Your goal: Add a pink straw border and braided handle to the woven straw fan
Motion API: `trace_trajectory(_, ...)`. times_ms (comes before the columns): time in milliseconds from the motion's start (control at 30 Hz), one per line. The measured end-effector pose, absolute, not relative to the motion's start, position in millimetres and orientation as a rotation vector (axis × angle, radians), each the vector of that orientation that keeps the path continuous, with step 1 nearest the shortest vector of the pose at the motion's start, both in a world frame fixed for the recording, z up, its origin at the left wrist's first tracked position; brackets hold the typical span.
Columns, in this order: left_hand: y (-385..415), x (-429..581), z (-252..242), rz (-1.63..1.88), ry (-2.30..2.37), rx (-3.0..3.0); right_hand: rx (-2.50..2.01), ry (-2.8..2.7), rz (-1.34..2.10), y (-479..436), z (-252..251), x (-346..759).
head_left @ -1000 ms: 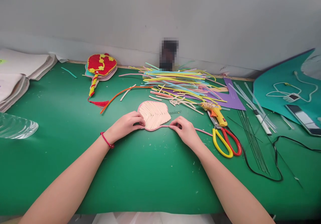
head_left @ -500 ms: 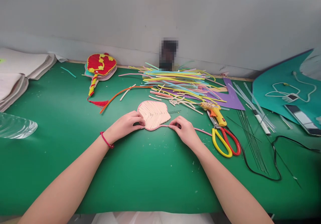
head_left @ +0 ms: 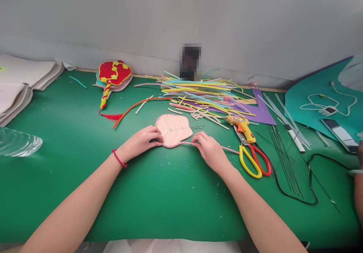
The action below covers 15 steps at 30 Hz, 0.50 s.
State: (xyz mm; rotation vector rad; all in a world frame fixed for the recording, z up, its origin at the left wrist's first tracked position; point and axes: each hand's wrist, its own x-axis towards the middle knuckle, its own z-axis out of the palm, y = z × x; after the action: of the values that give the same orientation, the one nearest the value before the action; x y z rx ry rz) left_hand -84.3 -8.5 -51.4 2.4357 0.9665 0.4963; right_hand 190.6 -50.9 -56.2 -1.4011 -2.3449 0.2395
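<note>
A cream, fan-shaped panel (head_left: pixel 173 129) of short strips laid in a herringbone pattern lies flat on the green table. Around its left and lower edge runs a pink pipe cleaner (head_left: pixel 229 149), whose loose end trails right toward the scissors. My left hand (head_left: pixel 147 138) pinches the panel's lower left edge, thumb and fingers closed over the pink border. To the right of the panel, my right hand (head_left: pixel 208 149) grips the pink pipe cleaner between thumb and fingertips, holding it out from the lower edge.
Behind lies a heap of coloured pipe cleaners (head_left: pixel 198 90). A yellow glue gun (head_left: pixel 244 128), scissors (head_left: pixel 252 160), thin wires (head_left: pixel 286 162) and a black cord (head_left: pixel 295 199) are at right. A finished red fan (head_left: pixel 115 73) lies back left, a clear bottle (head_left: pixel 19 142) at left.
My right hand has turned slightly and its fingers sit a little differently on the pipe cleaner. Another person's arm has come in at the right edge near the phone. The panel stays put.
</note>
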Motion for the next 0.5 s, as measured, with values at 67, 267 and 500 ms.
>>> trace_trajectory(67,-8.1,-85.0,-52.8,0.514,0.957,2.412,-1.412,-2.381,0.198,-53.5,-54.6,190.3)
trace_trajectory(267,-5.3,-86.7,-57.7,0.572,0.929,2.358,-1.402,-2.274,0.383,-51.3,-59.6,185.9)
trace_trajectory(500,-4.4,-86.9,-58.5,0.571,0.928,2.38,-1.36,-2.115,0.515,-46.5,-70.4,183.1)
